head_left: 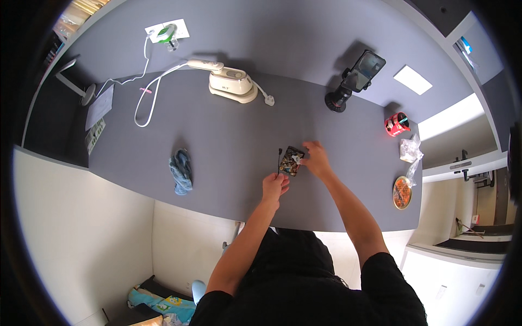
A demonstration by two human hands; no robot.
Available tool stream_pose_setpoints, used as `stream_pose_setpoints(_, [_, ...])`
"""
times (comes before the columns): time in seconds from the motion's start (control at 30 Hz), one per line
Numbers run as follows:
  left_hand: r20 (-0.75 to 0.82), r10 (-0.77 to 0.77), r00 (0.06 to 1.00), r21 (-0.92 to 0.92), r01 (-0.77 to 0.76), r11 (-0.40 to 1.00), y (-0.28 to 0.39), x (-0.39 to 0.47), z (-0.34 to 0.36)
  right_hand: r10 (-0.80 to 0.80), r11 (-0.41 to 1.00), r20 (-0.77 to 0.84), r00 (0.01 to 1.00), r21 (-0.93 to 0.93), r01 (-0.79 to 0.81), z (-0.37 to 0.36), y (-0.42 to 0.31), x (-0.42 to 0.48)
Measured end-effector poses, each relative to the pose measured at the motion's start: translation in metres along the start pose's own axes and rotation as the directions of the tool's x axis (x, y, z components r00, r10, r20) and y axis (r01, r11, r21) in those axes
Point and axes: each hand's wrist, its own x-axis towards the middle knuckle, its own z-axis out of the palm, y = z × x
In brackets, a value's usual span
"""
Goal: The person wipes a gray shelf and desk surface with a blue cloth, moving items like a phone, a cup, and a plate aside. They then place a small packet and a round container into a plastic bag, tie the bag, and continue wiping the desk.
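My left hand (274, 188) holds the lower end of a thin black stick-like object (279, 159), which points away from me and has a small dark block at its far end. Right beside it lies a small square packet (288, 164) with a dark, multicoloured print. A small white piece (296, 159) shows on the packet; I cannot tell whether it is separate or printed. My right hand (317, 159) is at the packet's right edge, thumb and forefinger spread, the thumb at or close to the white piece.
A crumpled blue cloth (181, 171) lies left on the grey desk (228, 163). Farther back stand a cream garment steamer (232, 84) with hose and a phone (363, 70) on a black stand. Rightward are a red cup (397, 124), plastic wrapping (410, 150) and a round tin (402, 193).
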Motion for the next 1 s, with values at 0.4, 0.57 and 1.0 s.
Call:
stream_pose_setpoints(0.4, [-0.103,0.038,0.994,-0.073,-0.046,0.996,-0.012,0.013,0.009,0.033,0.999,0.140,0.990,-0.009,-0.032,-0.007,0.007,0.003])
stream_pose_setpoints(0.57, [-0.077,0.013,0.997,-0.007,-0.013,1.000,-0.011,0.014,0.001,0.117,0.963,0.207,0.971,0.216,-0.162,-0.003,0.017,0.005])
stream_pose_setpoints(1.0, [0.042,0.024,0.999,-0.083,-0.021,0.996,-0.011,0.011,-0.029,0.160,0.741,0.350,0.923,0.575,-0.347,-0.001,0.019,-0.019])
